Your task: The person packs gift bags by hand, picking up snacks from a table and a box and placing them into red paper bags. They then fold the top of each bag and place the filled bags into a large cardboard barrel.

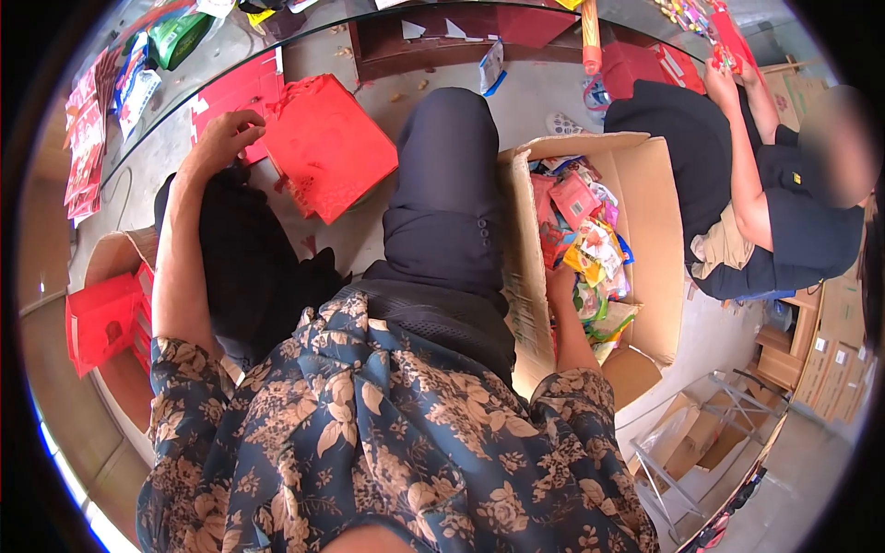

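My left hand (229,135) is above my left knee, its fingers loosely curved and apart. Its fingertips come up to the left corner of a red gift box or bag (334,143), which sits tilted between my knees. Whether they touch it I cannot make out. At my right side, my right hand (559,282) reaches down into a large cardboard box (653,230). Inside lie many small snack packets (595,251) in pink, red, yellow and green. The packets and the angle hide my right fingers.
A glass-topped table (304,37) with colourful packets runs across the front. Flat red packaging (235,97) lies beyond my left hand. A carton (120,253) with red boxes stands at left. At right sits another person (784,203), both hands on something red. A metal frame (668,479) stands behind.
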The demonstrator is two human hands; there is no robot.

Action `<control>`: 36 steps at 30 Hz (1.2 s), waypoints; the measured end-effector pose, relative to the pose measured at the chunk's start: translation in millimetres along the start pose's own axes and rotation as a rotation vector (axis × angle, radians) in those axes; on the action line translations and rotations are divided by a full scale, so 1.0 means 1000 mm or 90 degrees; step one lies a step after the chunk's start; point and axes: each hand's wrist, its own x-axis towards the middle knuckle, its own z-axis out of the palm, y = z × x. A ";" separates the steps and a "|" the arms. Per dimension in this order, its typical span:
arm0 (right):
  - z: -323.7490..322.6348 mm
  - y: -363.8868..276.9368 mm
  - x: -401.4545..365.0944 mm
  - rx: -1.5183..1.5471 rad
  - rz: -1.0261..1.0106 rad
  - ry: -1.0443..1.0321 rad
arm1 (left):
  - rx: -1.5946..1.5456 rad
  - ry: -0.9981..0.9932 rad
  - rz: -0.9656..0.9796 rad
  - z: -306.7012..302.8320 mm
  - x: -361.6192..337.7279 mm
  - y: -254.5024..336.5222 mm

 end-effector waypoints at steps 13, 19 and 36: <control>-0.127 0.005 0.037 0.635 0.122 0.015 | -0.014 0.039 0.037 0.001 0.002 -0.005; -0.199 -0.059 0.045 0.635 0.057 0.031 | -0.006 0.066 0.050 -0.001 -0.003 0.008; -0.298 -0.300 0.054 0.540 -0.303 -0.054 | -0.002 0.143 0.057 0.010 -0.008 0.011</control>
